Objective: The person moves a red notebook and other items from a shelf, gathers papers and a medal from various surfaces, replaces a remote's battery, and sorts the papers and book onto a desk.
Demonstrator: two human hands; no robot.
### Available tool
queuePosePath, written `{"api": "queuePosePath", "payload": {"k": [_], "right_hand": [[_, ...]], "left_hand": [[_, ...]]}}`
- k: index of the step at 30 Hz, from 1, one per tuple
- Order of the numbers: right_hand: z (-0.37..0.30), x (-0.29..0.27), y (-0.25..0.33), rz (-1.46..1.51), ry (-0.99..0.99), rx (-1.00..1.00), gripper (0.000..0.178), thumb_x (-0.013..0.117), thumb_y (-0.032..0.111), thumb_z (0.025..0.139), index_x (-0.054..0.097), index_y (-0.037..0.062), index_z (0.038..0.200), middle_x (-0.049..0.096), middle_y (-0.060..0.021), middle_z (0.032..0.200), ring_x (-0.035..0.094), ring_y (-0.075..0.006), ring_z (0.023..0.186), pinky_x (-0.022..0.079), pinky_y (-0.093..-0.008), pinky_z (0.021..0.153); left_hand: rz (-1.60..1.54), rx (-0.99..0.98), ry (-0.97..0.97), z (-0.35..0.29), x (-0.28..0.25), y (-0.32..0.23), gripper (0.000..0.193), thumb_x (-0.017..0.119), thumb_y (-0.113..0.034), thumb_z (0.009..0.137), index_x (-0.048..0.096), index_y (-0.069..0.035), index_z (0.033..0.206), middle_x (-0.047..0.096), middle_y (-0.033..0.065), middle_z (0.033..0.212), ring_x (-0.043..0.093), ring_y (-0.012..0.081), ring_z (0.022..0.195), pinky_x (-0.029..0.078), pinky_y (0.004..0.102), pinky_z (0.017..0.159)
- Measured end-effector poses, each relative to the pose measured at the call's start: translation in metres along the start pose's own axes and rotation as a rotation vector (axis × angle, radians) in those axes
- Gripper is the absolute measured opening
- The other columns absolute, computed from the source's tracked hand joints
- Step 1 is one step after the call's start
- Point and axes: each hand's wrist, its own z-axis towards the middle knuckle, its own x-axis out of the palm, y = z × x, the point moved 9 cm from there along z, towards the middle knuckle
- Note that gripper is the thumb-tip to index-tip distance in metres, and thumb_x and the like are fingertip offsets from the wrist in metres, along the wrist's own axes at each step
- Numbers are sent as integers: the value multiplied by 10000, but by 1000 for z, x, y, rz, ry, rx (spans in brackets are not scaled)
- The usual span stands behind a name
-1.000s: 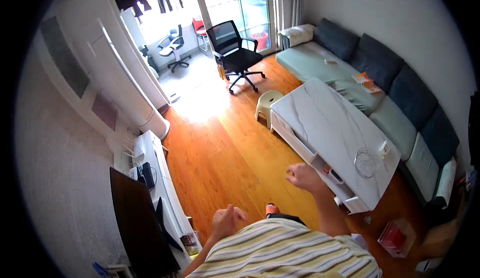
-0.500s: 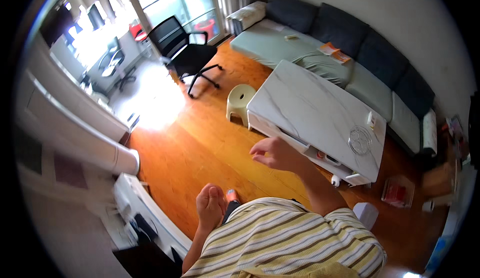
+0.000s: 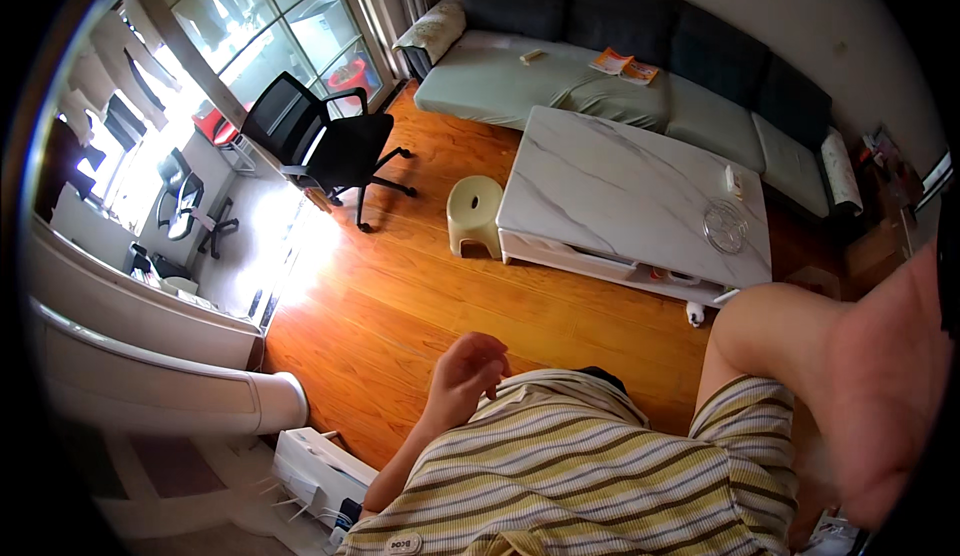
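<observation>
Striped shirt [image 3: 600,476] nr half-curled L hand [image 3: 466,374]

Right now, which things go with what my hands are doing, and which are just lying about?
At the hands:
left hand, loosely curled, nothing visible in it
striped shirt, nearest the left hand
right hand, near the camera; contents unclear

Lying about:
orange booklet on the sofa
round see-through piece on the table
cream stool
black office chair
</observation>
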Motion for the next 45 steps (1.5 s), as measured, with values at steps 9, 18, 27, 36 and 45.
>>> {"api": "queuePosePath", "payload": {"k": [9, 18, 27, 36, 45], "right_hand": [[5, 63, -49, -69, 37, -71, 229, 507, 35, 843, 533, -75, 1043, 614, -163, 912, 591, -224, 764, 487, -302, 731], [-230, 98, -302, -395, -101, 1068, 133, 594, 128, 869, 632, 3, 893, 639, -64, 784, 583, -96, 698, 463, -239, 633], [-325, 256, -517, -413, 283, 1286, 85, 610, 90, 778, 623, 6, 787, 618, -151, 692, 609, -270, 609, 470, -328, 570], [-293, 474, -649, 5, 416, 1243, 115, 658, 110, 761, 646, 18, 830, 644, -140, 747, 631, -277, 682, 487, -340, 613], [-389, 521, -753, -246, 655, 1731, 201, 641, 209, 790, 640, 38, 897, 664, -130, 821, 633, -297, 782, 494, -373, 707]], "left_hand": [[-19, -95, 20, 23, -69, 2, 79, 553, -40, 876, 569, 8, 936, 591, 61, 790, 537, 84, 662, 444, 202, 540], [58, -240, 77, 128, -133, -8, 98, 563, -86, 890, 587, 1, 929, 598, 43, 815, 548, 95, 736, 445, 222, 649], [273, -232, -48, 305, -226, -104, 79, 566, -19, 851, 583, 8, 924, 600, 48, 842, 571, 116, 794, 457, 234, 696], [788, -25, -53, 474, -360, -160, 271, 623, 10, 758, 588, -37, 1022, 562, 78, 1099, 577, 197, 993, 450, 296, 812], [1141, 174, 267, 663, -452, -211, 429, 694, -139, 728, 554, -90, 1131, 502, 123, 1252, 445, 337, 1165, 366, 411, 973]]}}
